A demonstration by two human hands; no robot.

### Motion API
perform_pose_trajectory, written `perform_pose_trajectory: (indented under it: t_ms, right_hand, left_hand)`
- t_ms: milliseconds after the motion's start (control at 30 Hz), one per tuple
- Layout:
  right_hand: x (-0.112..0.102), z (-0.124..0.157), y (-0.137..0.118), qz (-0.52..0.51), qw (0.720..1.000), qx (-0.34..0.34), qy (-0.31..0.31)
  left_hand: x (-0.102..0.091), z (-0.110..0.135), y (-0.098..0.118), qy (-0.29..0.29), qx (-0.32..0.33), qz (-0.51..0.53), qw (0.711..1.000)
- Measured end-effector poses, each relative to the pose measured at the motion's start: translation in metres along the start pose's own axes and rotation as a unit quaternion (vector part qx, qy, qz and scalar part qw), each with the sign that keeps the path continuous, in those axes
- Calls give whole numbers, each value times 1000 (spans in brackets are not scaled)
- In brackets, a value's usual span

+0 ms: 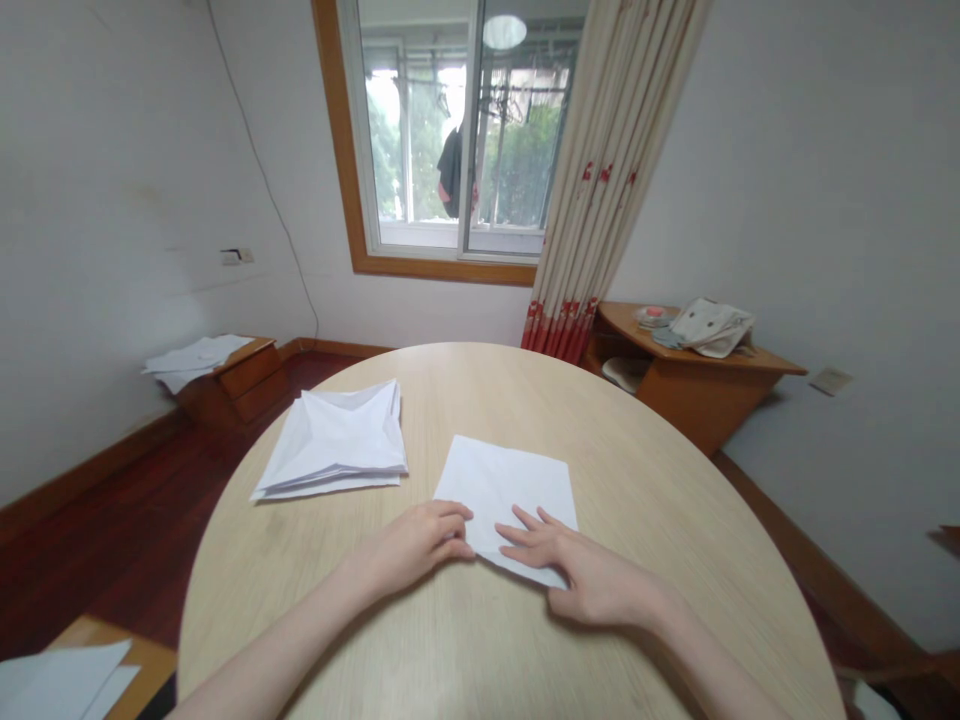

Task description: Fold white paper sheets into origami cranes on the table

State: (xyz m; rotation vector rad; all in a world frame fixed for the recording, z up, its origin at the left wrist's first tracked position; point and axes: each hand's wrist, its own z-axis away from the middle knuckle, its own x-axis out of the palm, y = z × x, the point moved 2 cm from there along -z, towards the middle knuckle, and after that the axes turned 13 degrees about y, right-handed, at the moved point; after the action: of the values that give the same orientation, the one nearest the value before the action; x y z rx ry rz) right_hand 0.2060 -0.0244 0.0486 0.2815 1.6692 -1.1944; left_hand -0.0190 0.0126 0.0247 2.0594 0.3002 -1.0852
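Observation:
A white sheet of paper [510, 480], roughly square, lies flat on the round wooden table [480, 390] in front of me. My left hand [427, 540] is at its near left edge, with fingers curled and the thumb and fingertips closed on the paper's border. Over the near right part of the sheet, my right hand [562, 560] lies with its fingers spread on the surface, the thumb by the near edge. To the left rests a stack of folded white papers [337, 440], its layers slightly raised and uneven.
A small wooden cabinet with papers [199, 355] stands at the far left. At the right by the curtain [600, 200] is a wooden desk [690, 385] holding a white bag [712, 325]. More white sheets [64, 680] lie at the lower left, below the table's edge.

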Motion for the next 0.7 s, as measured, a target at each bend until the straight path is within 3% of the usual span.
perform_pose_trajectory:
  t_ms: [133, 433, 567, 700]
  right_hand:
    - [-6, 1, 1, -22, 1000, 4, 4]
    - [-13, 9, 18, -110, 987, 33, 116]
    - [-20, 11, 20, -161, 980, 25, 118]
    - [-19, 7, 33, -197, 970, 83, 120]
  left_hand:
    - [1, -2, 2, 2, 7, -26, 1000]
    - [1, -2, 0, 3, -7, -39, 999]
    - [1, -2, 0, 6, -15, -37, 999]
    - [1, -1, 1, 2, -27, -31, 999]
